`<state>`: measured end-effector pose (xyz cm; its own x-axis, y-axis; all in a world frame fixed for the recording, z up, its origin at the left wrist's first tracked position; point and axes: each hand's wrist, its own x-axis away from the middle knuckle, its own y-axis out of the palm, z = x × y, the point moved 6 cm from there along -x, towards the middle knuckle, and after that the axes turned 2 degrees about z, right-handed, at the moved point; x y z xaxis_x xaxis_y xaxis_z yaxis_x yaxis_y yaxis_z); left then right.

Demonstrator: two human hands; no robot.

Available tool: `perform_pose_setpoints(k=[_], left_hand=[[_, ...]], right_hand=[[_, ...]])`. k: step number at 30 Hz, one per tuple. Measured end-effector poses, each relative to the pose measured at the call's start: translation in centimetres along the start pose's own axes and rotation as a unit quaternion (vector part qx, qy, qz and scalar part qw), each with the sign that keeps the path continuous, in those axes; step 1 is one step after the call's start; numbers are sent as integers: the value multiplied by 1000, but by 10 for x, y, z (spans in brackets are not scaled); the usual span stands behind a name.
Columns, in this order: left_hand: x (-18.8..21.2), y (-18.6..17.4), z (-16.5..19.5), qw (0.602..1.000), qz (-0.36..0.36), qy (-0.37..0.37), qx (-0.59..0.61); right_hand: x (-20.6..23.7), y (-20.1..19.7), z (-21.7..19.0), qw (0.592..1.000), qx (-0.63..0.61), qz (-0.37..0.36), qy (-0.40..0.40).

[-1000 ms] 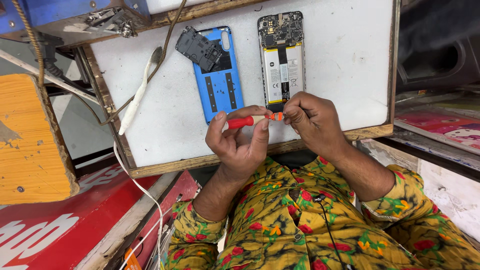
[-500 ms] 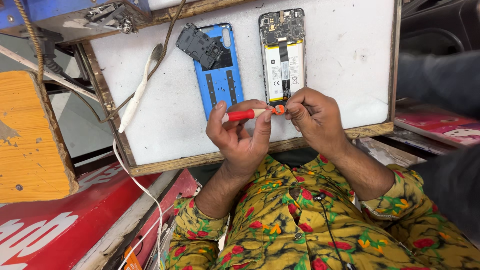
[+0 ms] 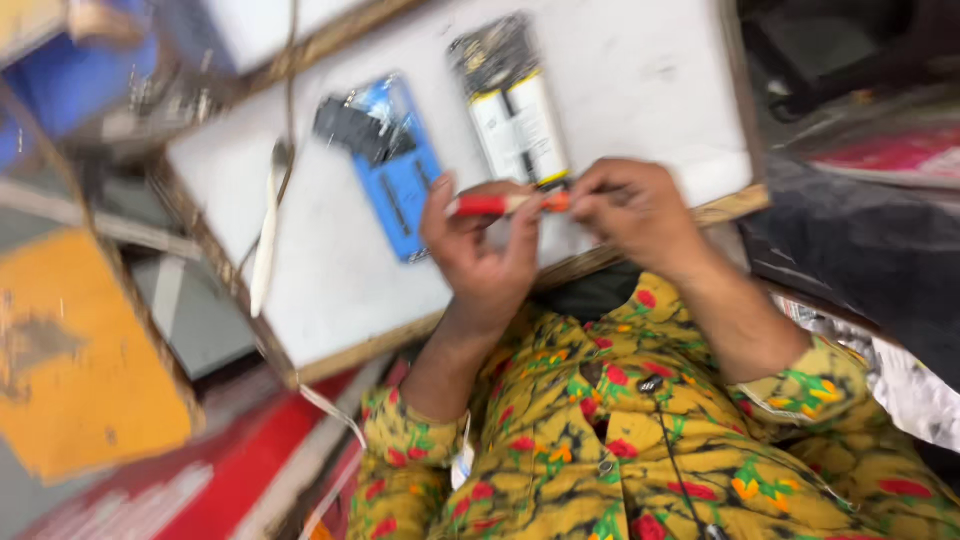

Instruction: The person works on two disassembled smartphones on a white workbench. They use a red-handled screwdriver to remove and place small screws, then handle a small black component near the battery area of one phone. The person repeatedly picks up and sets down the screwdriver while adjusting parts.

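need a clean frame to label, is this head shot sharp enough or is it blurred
Head view: motion blur smears everything; the red screwdriver between the left hand and right hand, the blue phone cover and the opened phone show soft edges; lighting even, no harsh glare.

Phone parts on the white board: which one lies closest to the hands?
The opened phone with the white battery; its lower end reaches the red screwdriver, while the blue back cover lies farther left.

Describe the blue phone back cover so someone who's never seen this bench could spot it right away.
Find the white work board with a wooden edge. Two phone parts lie on it, above the hands. The blue phone back cover is the left one, a dark part on its upper end; its neighbour, the opened phone, is white and black.
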<state>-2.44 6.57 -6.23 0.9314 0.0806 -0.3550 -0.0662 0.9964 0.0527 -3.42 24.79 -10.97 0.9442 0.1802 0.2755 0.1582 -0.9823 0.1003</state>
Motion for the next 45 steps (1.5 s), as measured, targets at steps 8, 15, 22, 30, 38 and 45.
perform_pose_setpoints(k=[8, 15, 22, 30, 38, 45], left_hand=[[1, -22, 18, 997, 16, 45, -53], [6, -49, 34, 993, 75, 61, -62], [1, -43, 39, 994, 52, 62, -69], [-1, -21, 44, 998, 5, 61, -34], [-2, -17, 39, 997, 17, 69, -37], [-4, -16, 40, 995, 17, 84, -59]], right_hand=[[-5, 19, -18, 996, 89, -13, -10], [-10, 42, -39, 986, 147, -56, -64], [-10, 37, -34, 968, 183, -107, -136], [-16, 22, -26, 986, 27, -145, -81], [-17, 20, -22, 985, 31, -150, -82], [-17, 18, -17, 986, 22, -148, -70]])
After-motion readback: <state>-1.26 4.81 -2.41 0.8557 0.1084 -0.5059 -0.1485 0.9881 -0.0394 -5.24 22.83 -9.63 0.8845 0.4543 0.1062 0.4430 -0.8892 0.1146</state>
